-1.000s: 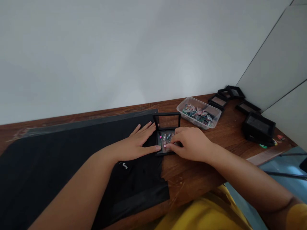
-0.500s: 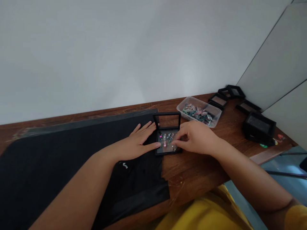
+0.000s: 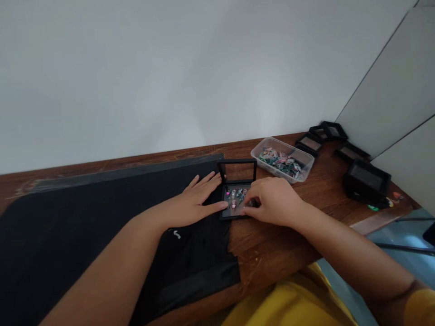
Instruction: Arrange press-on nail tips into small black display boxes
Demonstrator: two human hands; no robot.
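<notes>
A small black case [image 3: 236, 216] with a windowed lid [image 3: 238, 172] raised at its back lies across the edge of the black mat. Several decorated press-on nails [image 3: 234, 198] are laid in a row inside it, one with a pink heart at the left. My left hand [image 3: 200, 194] rests flat with fingers spread, its thumb on the case's left rim and its fingertips beside the lid. Over the right part of the case, my right hand [image 3: 272, 201] has thumb and forefinger bent around the rightmost nail, which they mostly hide.
Behind my right hand, a clear plastic tub [image 3: 307, 172] holds many small wrapped pieces. Several black cases [image 3: 369, 179] are stacked or lie at the right, near small coloured bits [image 3: 373, 208]. A white wall [image 3: 170, 81] closes the back; a white scrap [image 3: 176, 234] lies on the mat [image 3: 84, 235].
My right hand has shifted slightly left and down over the case, its fingers now covering more of the right end. My left hand and the case have stayed put.
</notes>
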